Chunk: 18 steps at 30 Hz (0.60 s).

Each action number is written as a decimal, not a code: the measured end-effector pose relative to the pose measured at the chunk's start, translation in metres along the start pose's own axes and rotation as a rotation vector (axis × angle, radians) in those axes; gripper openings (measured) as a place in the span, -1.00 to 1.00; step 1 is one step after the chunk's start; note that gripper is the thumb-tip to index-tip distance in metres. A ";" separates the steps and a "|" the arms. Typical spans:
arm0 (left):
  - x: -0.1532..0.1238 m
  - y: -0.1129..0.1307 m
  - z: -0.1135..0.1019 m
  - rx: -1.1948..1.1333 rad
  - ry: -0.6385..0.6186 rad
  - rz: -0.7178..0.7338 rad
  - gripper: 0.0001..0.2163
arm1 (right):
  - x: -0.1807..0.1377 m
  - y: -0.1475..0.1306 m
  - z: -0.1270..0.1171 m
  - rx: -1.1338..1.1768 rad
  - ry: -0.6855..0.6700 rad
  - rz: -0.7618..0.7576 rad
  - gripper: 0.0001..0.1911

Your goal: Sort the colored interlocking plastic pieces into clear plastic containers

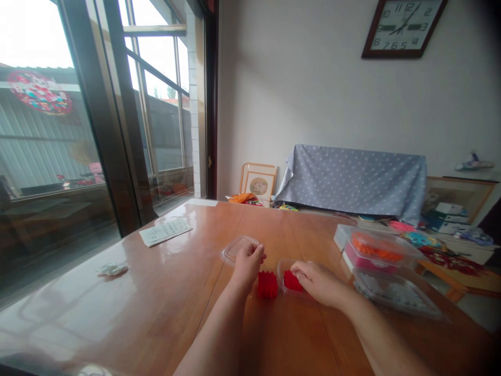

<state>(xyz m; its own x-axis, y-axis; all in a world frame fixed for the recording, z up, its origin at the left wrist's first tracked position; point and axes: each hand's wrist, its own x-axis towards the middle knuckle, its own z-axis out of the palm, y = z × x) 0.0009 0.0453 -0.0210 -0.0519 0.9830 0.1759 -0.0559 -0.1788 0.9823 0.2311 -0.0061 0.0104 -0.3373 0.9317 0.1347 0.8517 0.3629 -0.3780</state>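
Observation:
My left hand [248, 262] is curled closed above a red woven piece [267, 284] that lies on the wooden table [164, 292]; what its fingers pinch is too small to name. Just behind that hand lies a clear plastic lid [235, 247]. My right hand [318, 282] rests on a small clear container [282, 271], its fingers bent into the red pieces [291, 281] inside it. The two hands are close together near the table's middle.
Stacked clear boxes [371, 250] with orange and pink contents stand at the right, with a flat clear tray [399, 295] in front. A printed paper [165, 231] and a white crumpled scrap [112, 269] lie at the left. A window runs along the left; a cloth-covered object [352, 177] sits behind.

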 end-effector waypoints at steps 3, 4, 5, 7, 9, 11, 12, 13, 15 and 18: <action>0.000 0.000 0.000 0.005 -0.003 -0.002 -0.67 | 0.000 0.003 0.000 0.033 0.038 -0.008 -0.74; 0.000 0.000 0.000 0.007 -0.004 0.001 -0.67 | 0.000 0.004 0.000 0.046 0.060 -0.011 -0.74; -0.001 0.000 0.000 0.007 -0.003 0.004 -0.67 | 0.001 0.006 -0.001 0.060 0.085 -0.014 -0.73; -0.001 0.002 0.000 0.003 0.000 0.010 -0.68 | 0.001 0.009 -0.002 0.096 0.144 -0.020 -0.72; -0.003 0.004 -0.001 0.001 -0.002 0.012 -0.68 | 0.001 0.013 -0.003 0.137 0.220 -0.011 -0.70; -0.004 0.006 -0.001 0.009 -0.015 0.006 -0.67 | -0.001 0.019 -0.004 0.181 0.290 0.019 -0.69; -0.005 0.008 -0.001 0.012 -0.021 -0.001 -0.68 | -0.002 0.023 -0.004 0.200 0.317 0.039 -0.68; -0.006 0.009 -0.001 0.013 -0.026 -0.007 -0.68 | -0.004 0.027 -0.004 0.214 0.338 0.059 -0.67; -0.007 0.010 0.000 0.015 -0.031 -0.017 -0.70 | -0.009 0.038 -0.005 0.226 0.368 0.103 -0.67; -0.009 0.012 0.001 0.023 -0.043 -0.014 -0.72 | -0.017 0.055 -0.004 0.222 0.416 0.161 -0.67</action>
<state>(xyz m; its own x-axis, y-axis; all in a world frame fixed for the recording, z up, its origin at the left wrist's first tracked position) 0.0015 0.0344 -0.0103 -0.0080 0.9864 0.1642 -0.0331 -0.1644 0.9858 0.2850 -0.0019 -0.0088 0.0186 0.9180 0.3961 0.7585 0.2452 -0.6038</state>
